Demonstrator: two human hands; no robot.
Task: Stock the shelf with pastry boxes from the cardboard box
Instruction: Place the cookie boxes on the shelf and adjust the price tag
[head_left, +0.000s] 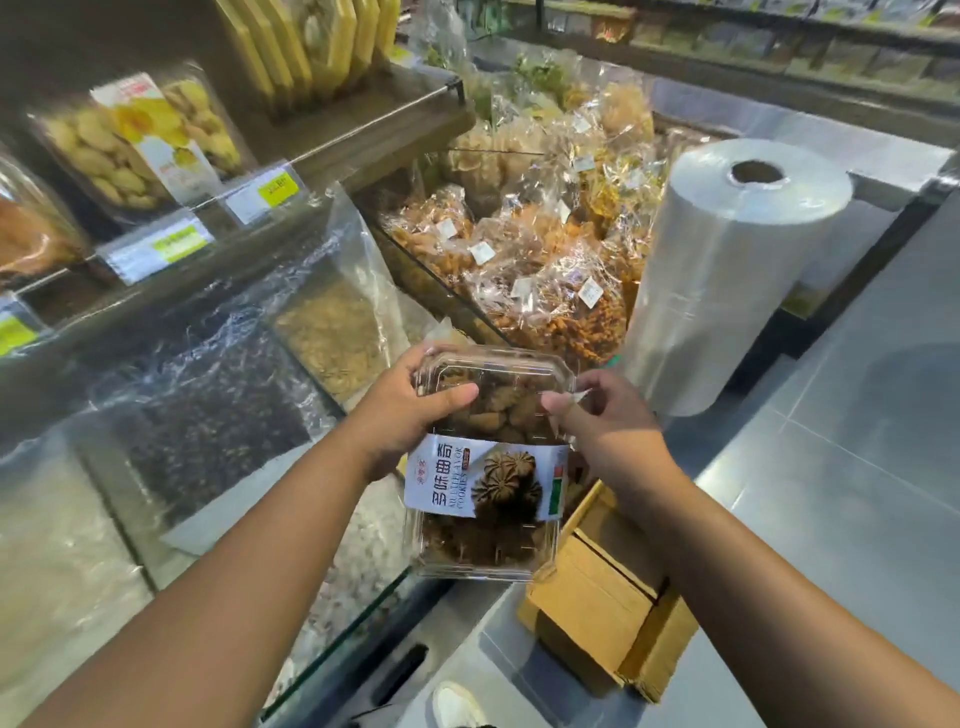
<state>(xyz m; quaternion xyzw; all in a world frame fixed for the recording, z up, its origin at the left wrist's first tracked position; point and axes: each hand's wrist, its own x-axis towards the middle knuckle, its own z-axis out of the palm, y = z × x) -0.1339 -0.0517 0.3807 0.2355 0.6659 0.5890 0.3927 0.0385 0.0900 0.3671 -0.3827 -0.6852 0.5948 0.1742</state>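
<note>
Both hands (402, 421) (605, 423) round pastry box (485, 483)

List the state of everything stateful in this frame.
Clear plastic cookie box with white label: lid closed, held up by both hands.
Left hand: grips the box's left side, thumb on lid.
Right hand: pinches the box's right edge.
Brown cardboard box: on the floor, flaps open.
Clear plastic film roll: standing upright.
</note>
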